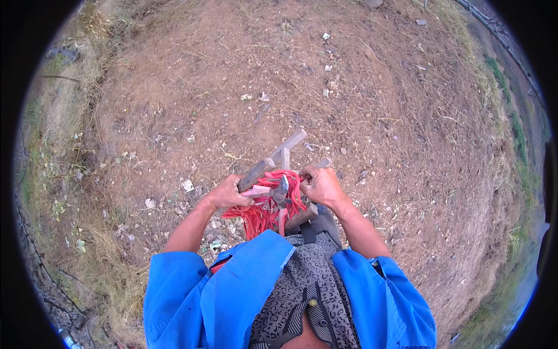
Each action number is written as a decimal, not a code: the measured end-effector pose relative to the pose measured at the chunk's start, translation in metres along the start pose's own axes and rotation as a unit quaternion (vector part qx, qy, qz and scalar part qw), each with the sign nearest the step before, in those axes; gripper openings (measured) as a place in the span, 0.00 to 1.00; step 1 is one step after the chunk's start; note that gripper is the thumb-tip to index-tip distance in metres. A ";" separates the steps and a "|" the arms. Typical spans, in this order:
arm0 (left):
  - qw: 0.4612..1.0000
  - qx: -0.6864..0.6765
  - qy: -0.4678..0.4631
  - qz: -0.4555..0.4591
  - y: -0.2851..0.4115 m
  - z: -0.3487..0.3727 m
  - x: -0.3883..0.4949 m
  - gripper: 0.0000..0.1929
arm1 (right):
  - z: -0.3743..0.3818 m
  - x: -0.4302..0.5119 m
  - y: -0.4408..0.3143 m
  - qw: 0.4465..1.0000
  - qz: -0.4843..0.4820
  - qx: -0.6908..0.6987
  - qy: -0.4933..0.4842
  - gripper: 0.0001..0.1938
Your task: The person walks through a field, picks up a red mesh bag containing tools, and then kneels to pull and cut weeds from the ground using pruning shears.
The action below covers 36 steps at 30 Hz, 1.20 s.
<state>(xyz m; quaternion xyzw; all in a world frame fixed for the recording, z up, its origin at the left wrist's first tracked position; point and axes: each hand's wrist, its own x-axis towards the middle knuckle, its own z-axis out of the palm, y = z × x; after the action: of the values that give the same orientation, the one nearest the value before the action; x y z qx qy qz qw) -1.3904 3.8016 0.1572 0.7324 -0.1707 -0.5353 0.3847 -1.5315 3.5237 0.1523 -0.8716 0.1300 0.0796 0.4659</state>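
Note:
A small wooden frame (285, 146) with several jutting legs is held in front of my waist. A bundle of red strips (257, 220) hangs over it. Pruning shears (281, 192) with worn pinkish-red handles lie on top of the strips, blades pointing away from me. My left hand (229, 192) is closed around the frame's left side, beside one shears handle; whether it also touches that handle I cannot tell. On the other side, my right hand (321, 185) pinches the looped end of the red strips, its fingertips partly hidden.
Bare brown soil (218, 87) with dry straw and scattered pale leaves spreads ahead. Dry grass (117, 261) borders it on the left. At the far upper right runs a long pole or pipe (501, 37). My blue jacket (244, 288) hangs open at the front.

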 end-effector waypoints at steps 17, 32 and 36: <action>1.000 -0.016 -0.001 0.017 -0.002 0.003 -0.008 0.28 | 0.002 0.004 0.037 0.972 0.063 -0.018 0.225 0.10; 0.999 -0.050 0.012 -0.006 0.007 0.006 -0.020 0.14 | 0.020 -0.026 0.076 0.681 0.162 0.711 -0.062 0.20; 0.999 -0.035 0.008 0.006 0.005 0.006 -0.017 0.15 | 0.024 -0.022 0.064 0.688 0.172 0.698 -0.098 0.21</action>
<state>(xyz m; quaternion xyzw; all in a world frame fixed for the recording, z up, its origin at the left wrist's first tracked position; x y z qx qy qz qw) -1.4018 3.8074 0.1714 0.7214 -0.1533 -0.5326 0.4151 -1.5717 3.5134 0.0939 -0.2437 0.2492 0.1300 0.9282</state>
